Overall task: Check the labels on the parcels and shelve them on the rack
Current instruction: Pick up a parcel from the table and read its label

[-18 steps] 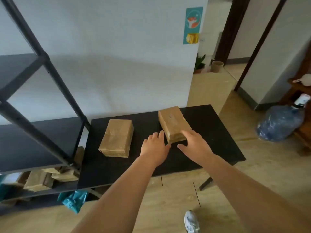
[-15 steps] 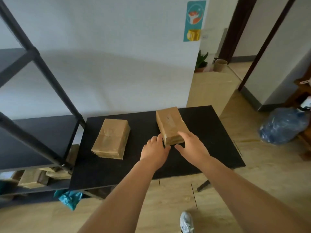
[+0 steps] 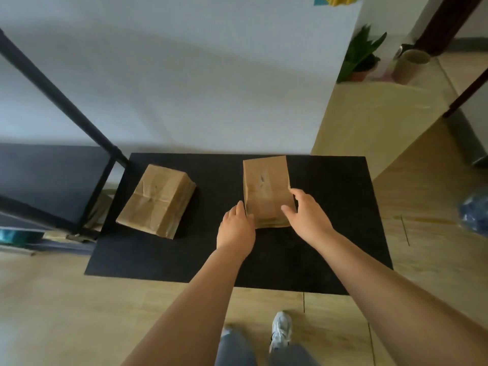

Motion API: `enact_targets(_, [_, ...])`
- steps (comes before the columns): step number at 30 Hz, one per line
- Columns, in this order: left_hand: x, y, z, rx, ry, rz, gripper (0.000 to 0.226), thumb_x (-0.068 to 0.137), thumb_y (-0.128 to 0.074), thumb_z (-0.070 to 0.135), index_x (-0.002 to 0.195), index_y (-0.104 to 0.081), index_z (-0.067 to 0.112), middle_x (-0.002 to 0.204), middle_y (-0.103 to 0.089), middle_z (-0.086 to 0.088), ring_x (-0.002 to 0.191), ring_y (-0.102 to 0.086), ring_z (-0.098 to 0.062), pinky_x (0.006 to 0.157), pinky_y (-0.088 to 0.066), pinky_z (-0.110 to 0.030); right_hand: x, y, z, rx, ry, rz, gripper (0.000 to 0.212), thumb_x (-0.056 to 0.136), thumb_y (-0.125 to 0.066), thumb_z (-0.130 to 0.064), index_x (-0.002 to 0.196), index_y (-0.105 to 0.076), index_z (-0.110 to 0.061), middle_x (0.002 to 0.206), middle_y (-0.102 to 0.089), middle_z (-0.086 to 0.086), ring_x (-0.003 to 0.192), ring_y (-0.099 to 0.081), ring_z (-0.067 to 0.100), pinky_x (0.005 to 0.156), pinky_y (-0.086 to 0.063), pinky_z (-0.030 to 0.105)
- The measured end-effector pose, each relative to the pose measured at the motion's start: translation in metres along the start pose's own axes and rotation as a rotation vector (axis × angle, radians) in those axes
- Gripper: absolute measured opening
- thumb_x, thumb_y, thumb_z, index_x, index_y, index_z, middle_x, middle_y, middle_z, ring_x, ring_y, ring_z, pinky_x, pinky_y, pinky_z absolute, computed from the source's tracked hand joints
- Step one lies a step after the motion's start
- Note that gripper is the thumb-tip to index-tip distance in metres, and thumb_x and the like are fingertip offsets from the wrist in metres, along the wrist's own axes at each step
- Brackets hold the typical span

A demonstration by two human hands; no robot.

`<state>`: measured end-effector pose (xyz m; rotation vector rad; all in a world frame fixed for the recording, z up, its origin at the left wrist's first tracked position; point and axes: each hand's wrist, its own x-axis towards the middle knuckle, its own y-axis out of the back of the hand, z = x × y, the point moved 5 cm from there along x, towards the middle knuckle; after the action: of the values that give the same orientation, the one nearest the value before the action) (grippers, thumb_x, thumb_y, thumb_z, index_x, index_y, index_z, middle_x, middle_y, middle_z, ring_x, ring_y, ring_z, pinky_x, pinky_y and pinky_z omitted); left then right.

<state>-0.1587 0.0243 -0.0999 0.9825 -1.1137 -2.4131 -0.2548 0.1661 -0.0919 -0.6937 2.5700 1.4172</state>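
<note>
While both arms reach forward in the head view, the brown paper-wrapped rectangular parcel (image 3: 265, 190) lies flat on the black rectangular desk (image 3: 330, 207), right between the two hands at its near end. The left hand (image 3: 236, 228) sits against the parcel's near-left corner, fingers together and extended, their tips touching the left side face. The right hand (image 3: 306, 215) cups the near-right corner: the thumb lies over the top face, the fingers run along the right side. So the grip is a loose two-handed bracket, both hands spread rather than clenched, and the parcel rests on the desk surface. Its long axis runs away from the person toward the white wall, nearly straight, the near short end facing the body. A small dark mark shows on the top face; a label cannot be made out. Well apart to the left lies a second brown paper-wrapped parcel (image 3: 157, 200), angled diagonally, just beside the black metal rack (image 3: 105, 178).
</note>
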Motion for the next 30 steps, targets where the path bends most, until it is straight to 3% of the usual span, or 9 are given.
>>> enact_targets(3, [0.015,-0.008,-0.003,-0.107,0.090,-0.024,0.060,0.107,-0.038,0.036,0.162,-0.018,0.018,0.167,-0.029,-0.005,0.154,-0.027,-0.024,0.121,-0.032,-0.045,0.008,-0.008,0.003,-0.013,-0.014,-0.068,0.068,0.098,-0.058,-0.036,0.157,-0.027,-0.024,0.151,-0.048,0.006,0.128,-0.058,0.024,0.097,-0.054,0.039])
enact_targets(7, [0.035,-0.012,0.002,-0.249,0.182,-0.078,0.062,0.107,-0.034,0.041,0.162,-0.017,0.017,0.164,-0.033,-0.010,0.146,-0.040,-0.028,0.112,-0.041,-0.042,0.013,-0.014,0.006,-0.038,-0.040,-0.109,0.075,0.099,-0.057,-0.035,0.160,-0.014,-0.029,0.152,-0.046,0.005,0.125,-0.059,0.022,0.090,-0.053,0.033])
enact_targets(12, [0.039,-0.018,0.003,-0.317,0.225,-0.191,0.060,0.108,-0.029,0.044,0.162,-0.020,0.018,0.159,-0.043,-0.010,0.141,-0.046,-0.029,0.109,-0.039,-0.039,0.012,-0.019,0.005,0.060,-0.095,-0.076,0.076,0.099,-0.058,-0.029,0.159,-0.013,-0.032,0.152,-0.044,0.006,0.115,-0.063,0.018,0.076,-0.048,0.024])
enact_targets(18, [0.044,-0.020,-0.002,-0.525,0.262,-0.256,0.061,0.107,-0.035,0.041,0.162,-0.022,0.018,0.161,-0.040,-0.007,0.145,-0.042,-0.027,0.117,-0.031,-0.042,0.012,-0.023,0.006,0.165,-0.117,-0.063,0.076,0.099,-0.059,-0.024,0.159,-0.014,-0.032,0.154,-0.041,0.009,0.121,-0.059,0.022,0.081,-0.048,0.027])
enact_targets(24, [0.037,-0.003,-0.010,-0.641,0.199,-0.083,0.060,0.104,-0.042,0.046,0.158,-0.031,0.023,0.154,-0.048,-0.003,0.137,-0.050,-0.024,0.102,-0.043,-0.036,0.005,-0.028,-0.001,0.354,-0.142,-0.107,0.077,0.096,-0.064,-0.026,0.159,-0.020,-0.026,0.158,-0.040,0.005,0.141,-0.044,0.027,0.111,-0.042,0.044])
enact_targets(30, [0.028,0.028,-0.021,-0.713,0.098,0.082,0.038,0.104,-0.043,0.041,0.140,-0.047,0.028,0.139,-0.052,-0.004,0.114,-0.056,-0.018,0.072,-0.044,-0.025,-0.006,-0.042,-0.009,0.645,-0.230,-0.234,0.073,0.096,-0.063,-0.016,0.157,-0.025,-0.026,0.153,-0.046,0.003,0.140,-0.045,0.024,0.112,-0.037,0.042])
